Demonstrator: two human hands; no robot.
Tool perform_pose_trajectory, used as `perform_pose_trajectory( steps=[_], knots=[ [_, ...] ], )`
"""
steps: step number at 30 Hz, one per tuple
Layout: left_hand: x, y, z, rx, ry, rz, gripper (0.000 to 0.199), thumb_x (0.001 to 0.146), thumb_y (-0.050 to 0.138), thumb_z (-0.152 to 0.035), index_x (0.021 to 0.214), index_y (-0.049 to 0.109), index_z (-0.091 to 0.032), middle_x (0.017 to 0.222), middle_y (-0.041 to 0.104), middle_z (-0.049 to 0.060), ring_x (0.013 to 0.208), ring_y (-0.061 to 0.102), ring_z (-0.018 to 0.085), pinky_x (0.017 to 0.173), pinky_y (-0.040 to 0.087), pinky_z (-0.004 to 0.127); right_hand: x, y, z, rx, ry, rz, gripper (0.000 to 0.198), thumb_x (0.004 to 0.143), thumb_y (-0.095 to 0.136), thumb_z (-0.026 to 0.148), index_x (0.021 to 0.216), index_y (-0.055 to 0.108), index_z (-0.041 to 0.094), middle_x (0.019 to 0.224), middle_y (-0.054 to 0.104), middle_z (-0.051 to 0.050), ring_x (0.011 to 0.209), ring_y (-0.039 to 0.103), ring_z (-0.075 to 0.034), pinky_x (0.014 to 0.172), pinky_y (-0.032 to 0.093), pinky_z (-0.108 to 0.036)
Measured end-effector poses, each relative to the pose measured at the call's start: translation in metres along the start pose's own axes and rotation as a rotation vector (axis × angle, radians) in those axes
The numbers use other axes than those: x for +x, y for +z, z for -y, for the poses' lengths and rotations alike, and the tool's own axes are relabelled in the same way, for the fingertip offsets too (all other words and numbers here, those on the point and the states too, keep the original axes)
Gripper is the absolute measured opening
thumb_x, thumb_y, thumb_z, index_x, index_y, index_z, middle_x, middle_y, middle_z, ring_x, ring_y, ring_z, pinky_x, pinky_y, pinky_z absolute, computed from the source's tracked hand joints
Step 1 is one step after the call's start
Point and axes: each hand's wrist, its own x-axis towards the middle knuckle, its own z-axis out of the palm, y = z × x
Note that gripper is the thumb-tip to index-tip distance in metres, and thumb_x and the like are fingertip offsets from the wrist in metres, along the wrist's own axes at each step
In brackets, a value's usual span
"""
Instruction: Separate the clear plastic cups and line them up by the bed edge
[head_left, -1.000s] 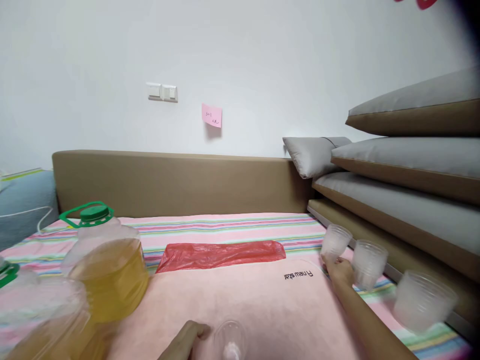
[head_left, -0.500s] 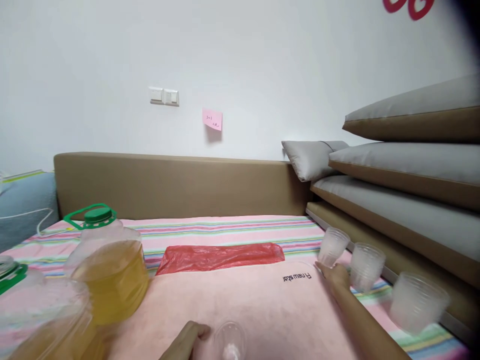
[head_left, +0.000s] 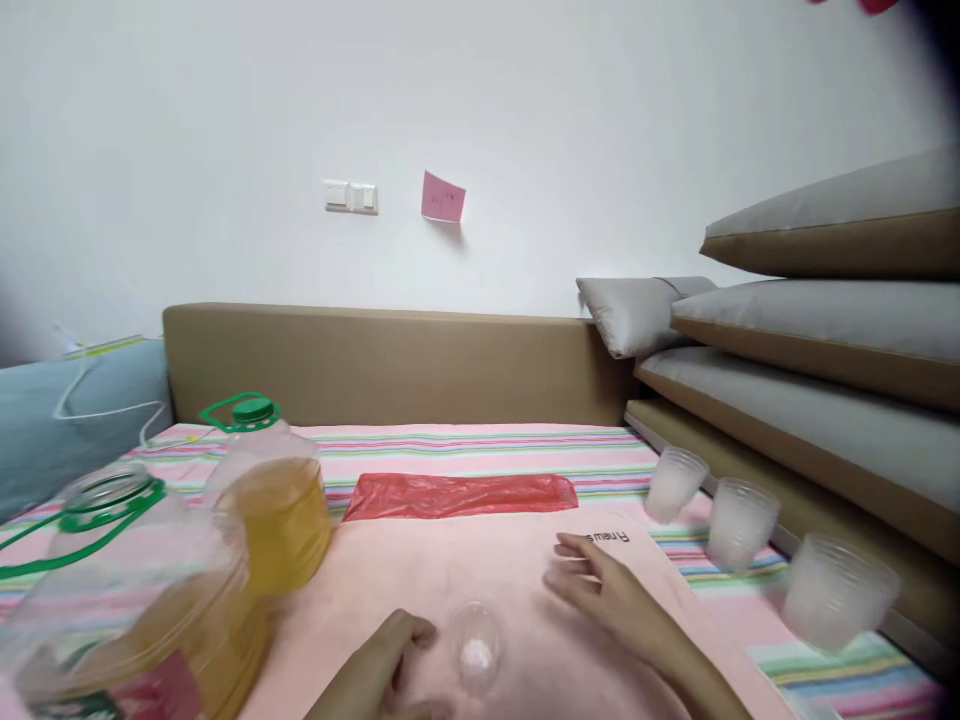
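A small clear plastic cup (head_left: 474, 640) stands on the pink cloth (head_left: 420, 560) in front of me, with a bright white patch low inside it. Just left of the cup is my left hand (head_left: 390, 660), its fingers bent and apart from the thumb, with a gap to the cup. My right hand (head_left: 604, 595) hovers over the cloth's right half, fingers loosely spread and holding nothing. On the right stand three stacks of clear plastic cups: a far stack (head_left: 675, 487), a middle stack (head_left: 742, 525) and a wider near stack (head_left: 840, 593).
At left are a capped jug (head_left: 289, 525) of yellow liquid and a nearer uncapped jug (head_left: 187, 620), both with green handles. A red plastic bag (head_left: 465, 495) lies behind the cloth. Grey-brown cushions (head_left: 825, 400) are piled at right, beside the striped sheet (head_left: 480, 445).
My right hand has moved left from the far cup stack to above the pink cloth. My left hand remains beside the single cup. The view has shifted slightly left.
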Motion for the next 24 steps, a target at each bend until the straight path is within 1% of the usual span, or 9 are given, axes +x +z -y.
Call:
perform_pose_trajectory(
  steps=[2,4,6,8,12,16,17,21,24],
  knots=[
    [-0.007,-0.002,-0.003,-0.004,0.009,-0.015,0.047,0.083,0.071,-0.045,0.123,0.063,-0.023,0.109,0.07,0.004,0.091,0.062,0.023,0.082,0.046,0.031,-0.014,0.035,0.002,0.178,0.042,0.169,0.096,0.063,0.089,0.052,0.143,0.047,0.017,0.147,0.048,-0.017,0.135,0.048,-0.031,0.113,0.043,-0.041],
    [-0.017,-0.004,-0.004,-0.014,0.031,-0.041,0.043,0.085,0.07,-0.045,0.122,0.064,-0.024,0.11,0.07,0.004,0.093,0.063,0.023,0.084,0.045,0.031,-0.026,0.063,-0.003,0.223,0.07,0.235,0.107,0.054,0.094,0.036,0.146,0.043,0.018,0.154,0.039,-0.017,0.143,0.036,-0.032,0.119,0.033,-0.043],
    [-0.027,-0.004,-0.005,-0.015,0.031,-0.047,0.04,0.087,0.069,-0.044,0.123,0.064,-0.025,0.111,0.071,0.004,0.094,0.063,0.023,0.084,0.045,0.031,-0.034,0.08,-0.006,0.166,0.06,0.244,0.102,0.053,0.093,0.028,0.144,0.047,0.02,0.153,0.041,-0.015,0.143,0.034,-0.033,0.12,0.03,-0.044],
    [-0.037,-0.003,-0.006,-0.011,0.012,-0.04,0.039,0.088,0.069,-0.043,0.123,0.065,-0.026,0.11,0.071,0.003,0.091,0.064,0.022,0.082,0.045,0.031,-0.036,0.087,-0.005,0.126,0.01,0.26,0.09,0.057,0.088,0.026,0.14,0.052,0.021,0.147,0.047,-0.012,0.139,0.039,-0.033,0.117,0.032,-0.044],
    [-0.045,-0.002,-0.011,-0.014,0.005,-0.055,0.034,0.091,0.066,-0.046,0.12,0.067,-0.029,0.109,0.072,0.001,0.087,0.064,0.02,0.078,0.046,0.03,-0.033,0.086,0.009,0.139,-0.095,0.277,0.071,0.064,0.08,0.031,0.132,0.06,0.021,0.136,0.056,-0.009,0.129,0.048,-0.031,0.112,0.035,-0.04],
    [-0.042,-0.001,-0.011,-0.018,0.036,-0.042,0.032,0.091,0.067,-0.045,0.118,0.068,-0.028,0.115,0.072,0.001,0.094,0.065,0.021,0.084,0.047,0.03,-0.032,0.08,0.019,0.164,-0.156,0.271,0.045,0.07,0.074,0.033,0.113,0.066,0.021,0.119,0.063,-0.006,0.117,0.055,-0.03,0.103,0.04,-0.037],
    [-0.041,0.0,-0.01,-0.015,0.042,-0.04,0.032,0.092,0.067,-0.046,0.118,0.068,-0.028,0.116,0.072,0.001,0.095,0.065,0.021,0.085,0.047,0.03,-0.033,0.077,0.019,0.162,-0.164,0.265,0.043,0.071,0.073,0.033,0.111,0.065,0.021,0.118,0.063,-0.006,0.116,0.055,-0.03,0.102,0.04,-0.037],
    [-0.039,-0.004,-0.011,0.001,0.053,-0.055,0.031,0.095,0.063,-0.048,0.118,0.069,-0.028,0.112,0.073,0.001,0.094,0.066,0.021,0.086,0.048,0.03,-0.039,0.062,0.014,0.104,-0.143,0.233,0.044,0.072,0.073,0.034,0.113,0.064,0.021,0.119,0.062,-0.006,0.116,0.055,-0.029,0.101,0.04,-0.036],
    [-0.04,-0.012,-0.015,0.003,0.119,-0.088,0.028,0.097,0.061,-0.048,0.115,0.069,-0.027,0.112,0.073,0.002,0.099,0.066,0.02,0.087,0.049,0.029,-0.042,0.057,0.008,0.077,-0.117,0.223,0.044,0.074,0.071,0.036,0.114,0.062,0.021,0.119,0.062,-0.005,0.115,0.055,-0.029,0.099,0.041,-0.035]
  ],
)
